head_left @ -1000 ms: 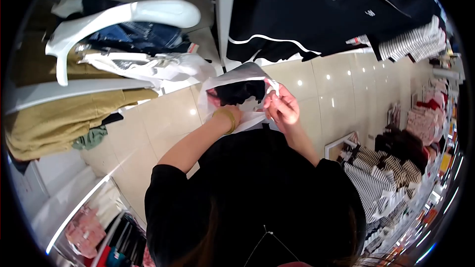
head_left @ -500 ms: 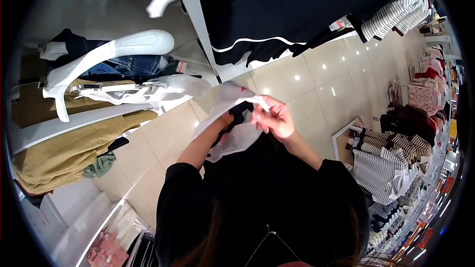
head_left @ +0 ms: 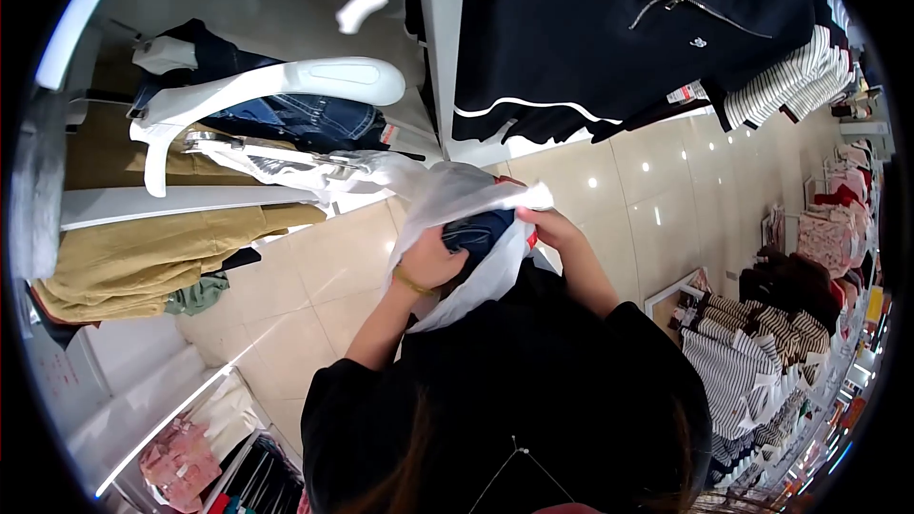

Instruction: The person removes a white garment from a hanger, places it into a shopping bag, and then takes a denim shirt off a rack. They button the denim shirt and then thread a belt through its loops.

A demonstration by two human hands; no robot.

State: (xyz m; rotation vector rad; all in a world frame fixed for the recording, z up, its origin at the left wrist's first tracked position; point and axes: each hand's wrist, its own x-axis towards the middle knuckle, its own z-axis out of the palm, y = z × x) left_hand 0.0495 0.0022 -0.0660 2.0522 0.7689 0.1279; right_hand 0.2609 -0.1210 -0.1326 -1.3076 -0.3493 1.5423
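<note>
A white translucent plastic bag (head_left: pixel 466 300) with red print is held in front of my body. Inside its opening shows dark blue folded denim (head_left: pixel 486 233). My left hand (head_left: pixel 433 259) is in the mouth of the bag, fingers closed on the denim's edge; the fingertips are hidden. On the other side, my right hand (head_left: pixel 552 227) pinches the bag's rim between thumb and fingers. To the left, a white hanger (head_left: pixel 286 81) sticks out from the rack, close to the bag.
Dark jeans (head_left: pixel 314 119) and khaki trousers (head_left: pixel 162 247) hang at left. A navy zipped top (head_left: pixel 590 38) hangs ahead. Striped shirts (head_left: pixel 724 343) fill a display on the right, with tiled floor (head_left: pixel 609 190) between. Pink clothing (head_left: pixel 181 462) lies at lower left.
My left hand has come up from deep inside the bag and now shows with the denim. My right hand has shifted slightly right along the rim. The view has turned left.
</note>
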